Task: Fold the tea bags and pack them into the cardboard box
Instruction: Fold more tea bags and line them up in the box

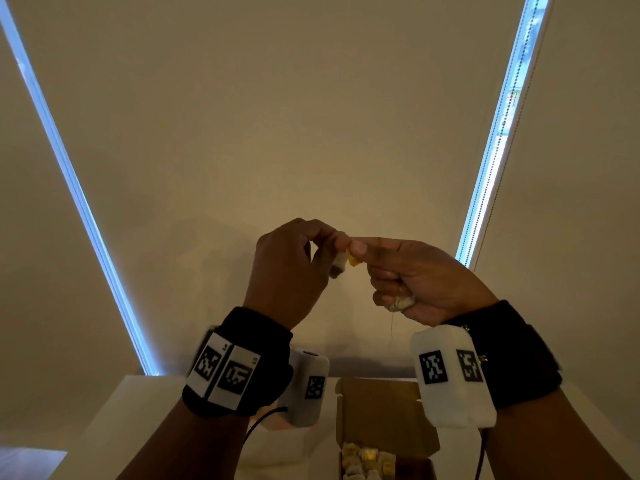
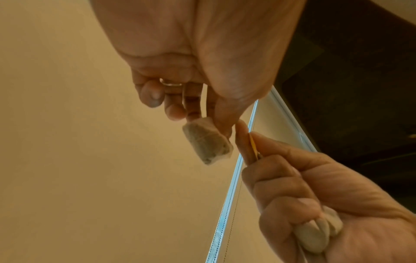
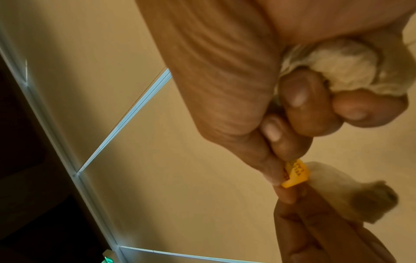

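- Left hand (image 1: 287, 268) fingers (image 2: 174, 110) pinch the top of a folded tea bag (image 2: 207, 140), which hangs below them.
- Right hand (image 1: 426, 278) thumb and forefinger pinch its yellow tag (image 3: 294, 175); the other fingers clench a second crumpled tea bag (image 3: 344, 69).
- Below, on the white tabletop (image 1: 138, 403), the open cardboard box (image 1: 377, 407) holds packed tea bags (image 1: 367, 460).

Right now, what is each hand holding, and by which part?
Left hand pinches a tea bag by its top edge. Right hand pinches the yellow tag at the fingertips, with more tea bags bunched in its palm.
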`<state>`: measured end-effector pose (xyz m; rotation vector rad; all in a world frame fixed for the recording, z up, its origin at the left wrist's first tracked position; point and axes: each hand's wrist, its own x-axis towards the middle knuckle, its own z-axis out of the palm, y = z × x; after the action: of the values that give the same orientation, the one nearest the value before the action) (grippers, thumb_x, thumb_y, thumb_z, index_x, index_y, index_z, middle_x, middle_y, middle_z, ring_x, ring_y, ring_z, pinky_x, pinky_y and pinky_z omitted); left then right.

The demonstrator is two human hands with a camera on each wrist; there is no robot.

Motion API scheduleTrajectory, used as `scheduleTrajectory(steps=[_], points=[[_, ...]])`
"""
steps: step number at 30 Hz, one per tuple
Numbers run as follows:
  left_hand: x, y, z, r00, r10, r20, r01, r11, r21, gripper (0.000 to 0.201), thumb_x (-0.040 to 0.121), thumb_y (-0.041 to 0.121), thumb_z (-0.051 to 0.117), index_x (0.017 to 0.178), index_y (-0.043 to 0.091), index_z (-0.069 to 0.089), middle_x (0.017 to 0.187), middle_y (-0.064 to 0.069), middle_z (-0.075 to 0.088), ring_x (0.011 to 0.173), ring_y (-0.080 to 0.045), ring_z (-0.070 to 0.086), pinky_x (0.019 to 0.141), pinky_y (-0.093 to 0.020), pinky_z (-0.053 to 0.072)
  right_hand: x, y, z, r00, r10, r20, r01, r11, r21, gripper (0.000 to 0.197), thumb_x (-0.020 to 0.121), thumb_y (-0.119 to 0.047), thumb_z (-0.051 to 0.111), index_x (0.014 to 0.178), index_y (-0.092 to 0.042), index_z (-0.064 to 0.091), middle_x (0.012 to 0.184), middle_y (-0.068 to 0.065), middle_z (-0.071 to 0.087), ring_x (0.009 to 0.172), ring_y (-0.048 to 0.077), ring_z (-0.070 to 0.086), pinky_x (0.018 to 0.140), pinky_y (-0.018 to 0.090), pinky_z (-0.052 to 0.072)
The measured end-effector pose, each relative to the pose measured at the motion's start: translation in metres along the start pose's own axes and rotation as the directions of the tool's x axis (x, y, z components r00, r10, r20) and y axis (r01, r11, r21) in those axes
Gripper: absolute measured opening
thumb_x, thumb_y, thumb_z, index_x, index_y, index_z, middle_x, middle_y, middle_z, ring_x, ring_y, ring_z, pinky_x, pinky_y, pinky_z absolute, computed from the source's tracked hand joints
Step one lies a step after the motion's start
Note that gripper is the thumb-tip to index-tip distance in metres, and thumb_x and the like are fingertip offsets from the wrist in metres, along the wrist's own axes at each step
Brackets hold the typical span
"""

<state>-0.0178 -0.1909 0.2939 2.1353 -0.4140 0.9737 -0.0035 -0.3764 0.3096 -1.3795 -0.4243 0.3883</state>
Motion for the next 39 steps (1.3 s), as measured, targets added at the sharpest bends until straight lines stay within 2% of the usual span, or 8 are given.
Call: scheduleTrajectory(steps=[8,13,18,25,28,34,37,39], points=[[-0.004,0.011,0.008,0.961,-0.272,0.052,0.26,0.817,-0.515,0.02,0.1,0.019,0.063,0.094,0.01,0.08,0.06,0.005,0.071,0.054,-0.001,0.062,0.059,-0.007,0.042,0.004,0.013,0.011,0.961,-0.173,-0.216,0.155,0.983,-0.097,0.044,0.063,-0.042,0.081,0.098,-0.015,0.081,0.057,-0.006,0.06,0.047,0.01,0.03,0.056,0.032,0.023],[-0.004,0.008,0.011,0.933,-0.351,0.082,0.316,0.686,-0.655,0.023,0.097,0.026,0.066,0.089,0.011,0.081,0.061,0.006,0.063,0.061,-0.013,0.049,0.06,-0.024,0.038,0.004,0.015,0.017,0.92,-0.254,-0.298,0.217,0.964,-0.152,0.031,0.07,-0.037,0.082,0.092,-0.016,0.081,0.079,0.003,0.077,0.049,0.014,0.033,0.053,0.03,0.029],[-0.002,0.004,0.009,0.929,-0.351,0.119,0.328,0.629,-0.705,0.019,0.095,0.032,0.07,0.095,0.018,0.083,0.074,-0.018,0.059,0.073,-0.027,0.041,0.068,-0.041,0.033,0.004,0.011,0.018,0.894,-0.296,-0.335,0.248,0.952,-0.181,0.023,0.07,-0.034,0.082,0.087,-0.018,0.081,0.08,0.003,0.077,0.057,0.028,0.031,0.054,0.029,0.03],[0.001,0.009,0.007,0.926,-0.366,0.097,0.318,0.615,-0.722,0.022,0.097,0.025,0.068,0.088,0.011,0.082,0.085,-0.016,0.073,0.081,-0.025,0.052,0.071,-0.041,0.037,0.007,0.009,0.019,0.86,-0.335,-0.385,0.268,0.938,-0.218,0.049,0.054,-0.044,0.085,0.078,-0.004,0.071,0.056,-0.002,0.064,0.061,0.03,0.032,0.052,0.03,0.027],[0.001,0.008,0.006,0.926,-0.352,0.136,0.332,0.592,-0.734,0.021,0.095,0.029,0.069,0.086,0.015,0.082,0.093,-0.018,0.075,0.086,-0.023,0.059,0.074,-0.04,0.041,0.009,0.01,0.016,0.859,-0.333,-0.389,0.271,0.94,-0.207,0.058,0.047,-0.052,0.088,0.084,-0.01,0.07,0.065,0.011,0.065,0.057,0.028,0.034,0.05,0.029,0.031],[-0.004,0.007,0.003,0.901,-0.265,0.343,0.431,0.468,-0.771,0.034,0.079,0.022,0.072,0.112,0.014,0.075,0.103,-0.009,0.078,0.095,-0.018,0.072,0.078,-0.023,0.052,0.009,0.007,0.01,0.926,-0.228,-0.302,0.225,0.973,-0.045,0.067,0.058,-0.038,0.089,0.113,-0.004,0.069,0.084,0.016,0.07,0.049,0.012,0.035,0.052,0.029,0.029],[-0.004,0.007,0.003,0.91,-0.243,0.336,0.414,0.469,-0.781,0.036,0.075,0.014,0.072,0.111,0.013,0.074,0.103,-0.01,0.078,0.095,-0.021,0.073,0.079,-0.025,0.054,0.01,0.007,0.008,0.956,-0.173,-0.238,0.197,0.977,0.08,0.081,0.053,-0.037,0.086,0.118,0.006,0.061,0.086,0.018,0.058,0.048,0.01,0.033,0.053,0.028,0.025],[-0.004,0.006,0.002,0.908,-0.248,0.338,0.417,0.444,-0.793,0.034,0.075,0.012,0.072,0.109,0.013,0.075,0.101,-0.009,0.078,0.093,-0.019,0.073,0.076,-0.025,0.055,0.006,0.004,0.008,0.981,-0.131,-0.141,0.153,0.975,0.161,0.068,0.063,-0.035,0.083,0.118,-0.001,0.061,0.086,0.013,0.065,0.048,0.008,0.032,0.051,0.025,0.028]])
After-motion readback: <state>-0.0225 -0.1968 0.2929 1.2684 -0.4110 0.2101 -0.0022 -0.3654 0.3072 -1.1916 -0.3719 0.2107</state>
